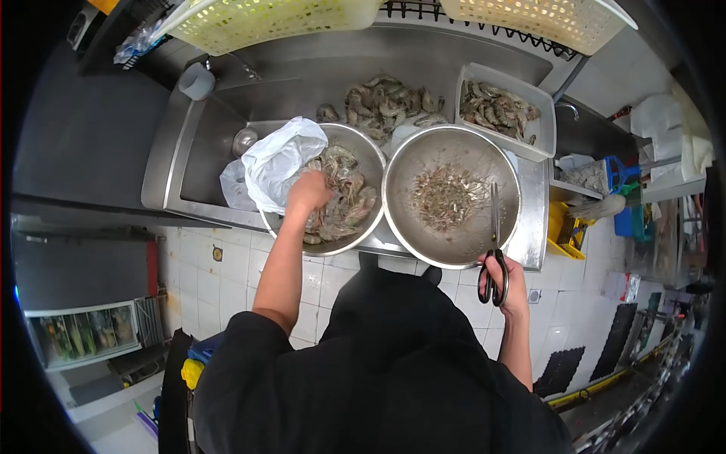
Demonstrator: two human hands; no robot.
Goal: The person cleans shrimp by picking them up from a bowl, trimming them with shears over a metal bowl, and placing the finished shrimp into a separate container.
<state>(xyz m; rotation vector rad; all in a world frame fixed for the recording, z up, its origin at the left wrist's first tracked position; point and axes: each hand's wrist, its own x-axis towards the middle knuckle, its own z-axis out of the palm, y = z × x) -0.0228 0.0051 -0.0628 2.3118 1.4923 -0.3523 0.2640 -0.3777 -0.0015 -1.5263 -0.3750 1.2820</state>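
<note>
My left hand (308, 193) reaches down into a steel bowl (382, 170) of whole raw shrimp (352, 200). Its fingertips are hidden among the shrimp, so their grip does not show. A crumpled white plastic bag (276, 163) lies over that bowl's left side. In my right hand (514, 284) is a pair of black-handled scissors (495, 216), fingers wrapped round the handles and blades pointing away from me. The blades lie over the right part of a second steel bowl (401, 227), which holds a loose heap of thin shrimp trimmings (446, 197).
More shrimp (389, 98) lie on the steel counter behind the bowls. A white tub (548, 129) of shrimp stands at the back right. Left is a sink basin (208, 155) with a grey cup (197, 82) at its corner. Perforated baskets (272, 23) hang above.
</note>
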